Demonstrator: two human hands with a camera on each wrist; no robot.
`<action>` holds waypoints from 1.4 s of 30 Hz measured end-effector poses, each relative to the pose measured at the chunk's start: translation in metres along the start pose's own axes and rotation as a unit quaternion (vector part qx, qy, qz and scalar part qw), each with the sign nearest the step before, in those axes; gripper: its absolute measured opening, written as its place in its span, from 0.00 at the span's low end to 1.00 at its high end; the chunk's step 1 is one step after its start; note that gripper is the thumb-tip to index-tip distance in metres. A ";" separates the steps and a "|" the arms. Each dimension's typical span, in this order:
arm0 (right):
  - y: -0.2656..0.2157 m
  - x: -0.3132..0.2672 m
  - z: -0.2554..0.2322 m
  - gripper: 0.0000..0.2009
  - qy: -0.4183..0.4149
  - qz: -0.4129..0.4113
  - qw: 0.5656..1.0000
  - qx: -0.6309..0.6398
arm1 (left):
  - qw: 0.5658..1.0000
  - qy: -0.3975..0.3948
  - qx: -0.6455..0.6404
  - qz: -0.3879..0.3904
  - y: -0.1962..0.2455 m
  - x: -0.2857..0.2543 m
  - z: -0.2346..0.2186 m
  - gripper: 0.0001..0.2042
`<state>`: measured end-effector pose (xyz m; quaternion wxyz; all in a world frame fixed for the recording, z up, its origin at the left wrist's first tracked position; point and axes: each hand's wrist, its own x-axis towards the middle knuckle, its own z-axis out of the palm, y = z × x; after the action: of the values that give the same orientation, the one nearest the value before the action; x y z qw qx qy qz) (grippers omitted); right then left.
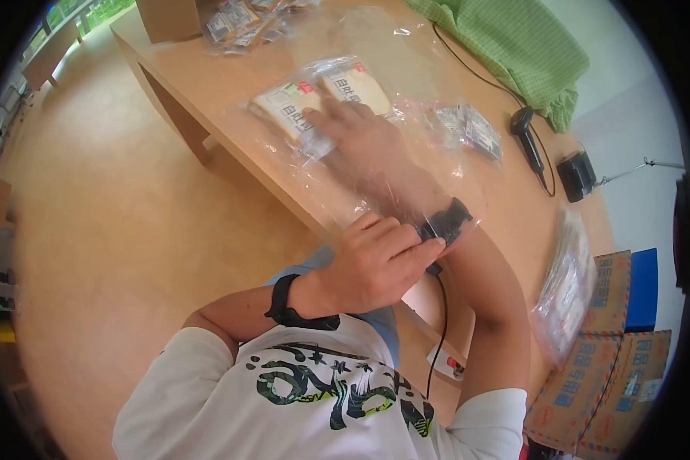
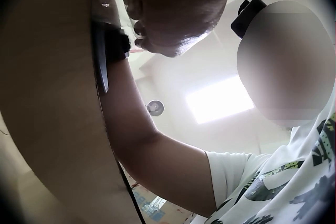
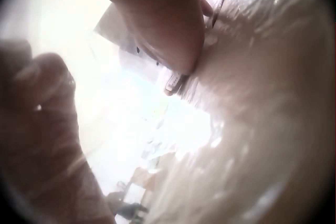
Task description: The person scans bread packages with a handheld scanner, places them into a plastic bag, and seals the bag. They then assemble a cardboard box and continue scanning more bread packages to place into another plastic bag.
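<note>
A large clear plastic bag (image 1: pixel 326 172) lies over the near table edge, with two packs of sliced white bread inside, a left pack (image 1: pixel 287 103) and a right pack (image 1: pixel 364 86). Reaching into this bag, my right hand (image 1: pixel 364 146) has its fingers spread over the packs; it is slightly blurred. The film wraps my right forearm as far as the black wrist strap (image 1: pixel 451 221). Beside that strap, my left hand (image 1: pixel 383 261) pinches the bag's mouth between thumb and fingers. Its curled fingers also show through the film in the right wrist view.
Small packets (image 1: pixel 468 129) lie right of the bag, and more packets (image 1: pixel 241 23) at the far left by a cardboard box (image 1: pixel 167 19). A barcode scanner (image 1: pixel 527 138) and green checked cloth (image 1: pixel 525 57) are at the back. Stacked plastic bags (image 1: pixel 567 291) and cartons (image 1: pixel 590 383) stand right.
</note>
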<state>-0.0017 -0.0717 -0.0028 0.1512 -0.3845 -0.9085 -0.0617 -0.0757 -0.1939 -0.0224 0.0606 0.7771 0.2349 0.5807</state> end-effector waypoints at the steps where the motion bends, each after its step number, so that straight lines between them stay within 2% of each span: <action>1: 0.007 -0.003 0.000 0.30 0.026 -0.008 0.999 0.035 | 1.000 0.000 -0.001 -0.001 -0.001 0.001 0.000 0.17; 3: 0.023 -0.011 -0.001 0.30 0.078 -0.023 0.991 0.103 | 1.000 0.001 -0.007 -0.008 -0.004 0.002 0.000 0.17; 6: 0.036 -0.025 -0.016 0.29 0.085 -0.057 0.982 0.161 | 1.000 0.005 -0.012 -0.011 -0.008 0.004 -0.001 0.17; 9: 0.051 -0.029 -0.001 0.26 0.069 -0.057 0.995 0.044 | 1.000 -0.004 -0.011 -0.012 -0.008 0.003 0.004 0.17; 12: 0.043 -0.022 -0.011 0.26 0.037 0.003 0.999 0.022 | 1.000 -0.022 0.002 -0.017 -0.008 0.005 0.006 0.15; 15: 0.037 -0.020 -0.014 0.28 0.006 0.032 0.998 -0.054 | 0.999 -0.045 0.017 -0.026 -0.012 0.010 0.004 0.13; 18: 0.040 -0.035 -0.013 0.25 0.057 0.042 0.997 -0.016 | 0.997 -0.052 0.011 -0.049 -0.018 0.014 0.004 0.12; 19: 0.043 -0.039 -0.007 0.26 0.100 0.032 0.994 0.011 | 0.998 -0.044 0.001 -0.055 -0.020 0.012 0.007 0.12; 22: 0.060 -0.051 -0.003 0.27 0.095 0.014 0.995 0.012 | 0.997 -0.041 -0.010 -0.058 -0.021 0.013 0.009 0.12; 25: 0.071 -0.052 -0.005 0.27 0.042 0.044 0.997 -0.050 | 0.997 -0.055 -0.011 -0.047 -0.020 0.012 0.007 0.11; 31: 0.065 -0.048 -0.008 0.26 0.078 0.070 0.993 -0.054 | 0.997 -0.061 -0.017 -0.048 -0.024 0.008 0.001 0.11; 37: 0.065 -0.078 -0.019 0.28 0.019 -0.012 0.999 0.034 | 0.997 -0.054 -0.021 -0.047 -0.025 0.010 0.004 0.11; 42: 0.060 -0.072 -0.020 0.28 0.050 -0.005 0.998 0.024 | 0.997 -0.063 -0.010 -0.046 -0.021 0.012 0.005 0.11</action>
<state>0.0935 -0.0837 -0.0069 0.2056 -0.3731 -0.9027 -0.0600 -0.0745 -0.1693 -0.0214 0.1098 0.7997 0.2604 0.5297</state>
